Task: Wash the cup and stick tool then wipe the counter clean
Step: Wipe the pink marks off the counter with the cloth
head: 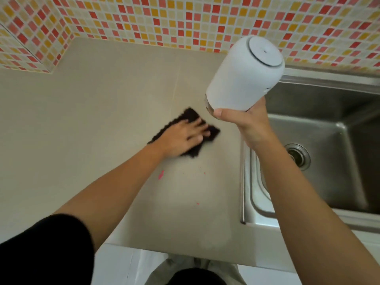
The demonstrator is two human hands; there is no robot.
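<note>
1. I see the right hand holding the white cup up in the air, bottom toward the camera and mouth down toward the palm. Its grip is pinching the cup at the rim end, thumb on the near side; I cannot see inside the cup.
2. The steel sink lies at right, its basin bare around the drain. The cup hangs above the seam where the sink's left rim meets the surface.
3. The left hand lies flat on a dark cloth, fingers spread and pressing it onto the surface; its grip is not closed around anything. The cloth sits mid-surface, near the sink rim but apart from it.
4. Pink spots mark the surface just nearer me than the cloth, with smaller flecks toward the front edge.
5. The surface is open to the left and back, up to the mosaic wall. I cannot find the stick tool.
</note>
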